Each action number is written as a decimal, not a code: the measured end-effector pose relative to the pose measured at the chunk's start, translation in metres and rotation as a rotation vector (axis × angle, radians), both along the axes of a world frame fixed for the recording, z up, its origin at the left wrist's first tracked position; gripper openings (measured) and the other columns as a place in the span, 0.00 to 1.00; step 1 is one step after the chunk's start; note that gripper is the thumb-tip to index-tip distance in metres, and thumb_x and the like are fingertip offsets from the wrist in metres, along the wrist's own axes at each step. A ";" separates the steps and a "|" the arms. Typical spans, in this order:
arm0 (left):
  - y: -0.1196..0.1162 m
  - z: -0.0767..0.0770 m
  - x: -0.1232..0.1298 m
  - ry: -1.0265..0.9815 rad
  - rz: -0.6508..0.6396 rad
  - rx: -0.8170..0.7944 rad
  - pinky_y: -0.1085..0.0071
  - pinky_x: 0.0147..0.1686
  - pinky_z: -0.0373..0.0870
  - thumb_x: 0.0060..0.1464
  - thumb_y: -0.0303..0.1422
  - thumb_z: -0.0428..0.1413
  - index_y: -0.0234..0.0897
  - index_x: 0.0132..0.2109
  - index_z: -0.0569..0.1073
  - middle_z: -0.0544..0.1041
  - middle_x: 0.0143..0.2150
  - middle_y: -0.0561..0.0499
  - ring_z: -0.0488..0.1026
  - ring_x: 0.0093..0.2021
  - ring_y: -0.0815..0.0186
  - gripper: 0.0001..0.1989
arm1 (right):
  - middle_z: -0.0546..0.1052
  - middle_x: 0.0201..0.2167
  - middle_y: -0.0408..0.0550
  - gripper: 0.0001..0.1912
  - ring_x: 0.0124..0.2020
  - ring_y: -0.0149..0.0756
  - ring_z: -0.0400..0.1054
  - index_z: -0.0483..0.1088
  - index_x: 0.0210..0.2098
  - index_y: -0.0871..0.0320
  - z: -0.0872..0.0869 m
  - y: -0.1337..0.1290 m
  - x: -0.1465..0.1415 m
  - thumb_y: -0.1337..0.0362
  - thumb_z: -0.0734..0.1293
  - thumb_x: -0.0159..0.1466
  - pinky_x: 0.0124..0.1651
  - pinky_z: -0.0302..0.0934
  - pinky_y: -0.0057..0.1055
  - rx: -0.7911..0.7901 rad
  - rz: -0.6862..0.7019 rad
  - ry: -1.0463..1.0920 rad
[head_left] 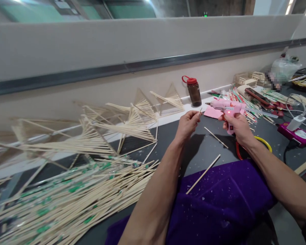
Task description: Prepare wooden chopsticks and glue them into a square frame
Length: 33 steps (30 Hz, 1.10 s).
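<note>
My right hand (236,127) is wrapped round the handle of a pink hot glue gun (229,106), whose nozzle points left. A red light glows on the gun's side, and a clear glue stick (260,112) sticks out of its back. Just left of the nozzle, my left hand (188,125) pinches a small wooden stick (200,110); only its short tip shows above the fingers. Below the hands, one thin stick (216,137) lies on the dark table, and another stick (202,174) rests partly on a purple cloth (226,197).
Twisted stick frames (132,127) stand along the wall at left, behind a heap of loose sticks (91,200). A brown bottle with a red lid (193,92) stands at the back. To the right are a phone (257,96), a purple power strip (295,134) and cables.
</note>
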<state>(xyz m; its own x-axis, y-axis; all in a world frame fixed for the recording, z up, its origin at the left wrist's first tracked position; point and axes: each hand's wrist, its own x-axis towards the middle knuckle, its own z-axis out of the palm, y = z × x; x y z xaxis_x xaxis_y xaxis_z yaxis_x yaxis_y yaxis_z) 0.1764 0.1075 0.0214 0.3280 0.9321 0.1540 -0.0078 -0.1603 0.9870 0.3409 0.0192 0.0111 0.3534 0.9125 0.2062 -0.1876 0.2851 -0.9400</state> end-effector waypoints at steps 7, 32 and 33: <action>0.001 0.002 -0.004 -0.049 -0.001 0.033 0.77 0.16 0.46 0.45 0.40 0.59 0.33 0.35 0.74 0.66 0.23 0.56 0.55 0.17 0.78 0.14 | 0.76 0.24 0.42 0.14 0.18 0.23 0.62 0.70 0.30 0.57 0.001 -0.004 -0.008 0.52 0.69 0.52 0.20 0.55 0.23 -0.005 0.023 -0.036; -0.003 0.002 0.002 -0.065 0.007 -0.014 0.76 0.15 0.43 0.45 0.38 0.59 0.32 0.33 0.74 0.66 0.22 0.56 0.53 0.16 0.78 0.13 | 0.64 0.13 0.38 0.17 0.15 0.24 0.55 0.63 0.21 0.56 0.001 -0.002 -0.007 0.51 0.67 0.57 0.18 0.48 0.25 -0.005 -0.008 -0.143; -0.003 0.002 0.003 -0.066 0.006 -0.016 0.76 0.15 0.43 0.45 0.38 0.59 0.32 0.33 0.74 0.66 0.22 0.56 0.53 0.16 0.78 0.13 | 0.64 0.13 0.38 0.17 0.15 0.24 0.55 0.63 0.20 0.56 0.001 -0.002 -0.007 0.51 0.67 0.57 0.18 0.48 0.25 -0.001 -0.006 -0.149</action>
<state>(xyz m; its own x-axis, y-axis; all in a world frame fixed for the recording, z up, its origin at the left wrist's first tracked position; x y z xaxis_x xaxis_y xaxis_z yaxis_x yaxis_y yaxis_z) 0.1789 0.1047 0.0234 0.3119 0.9365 0.1601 -0.0717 -0.1448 0.9869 0.3335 0.0172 0.0126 0.3242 0.9109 0.2554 -0.0446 0.2844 -0.9577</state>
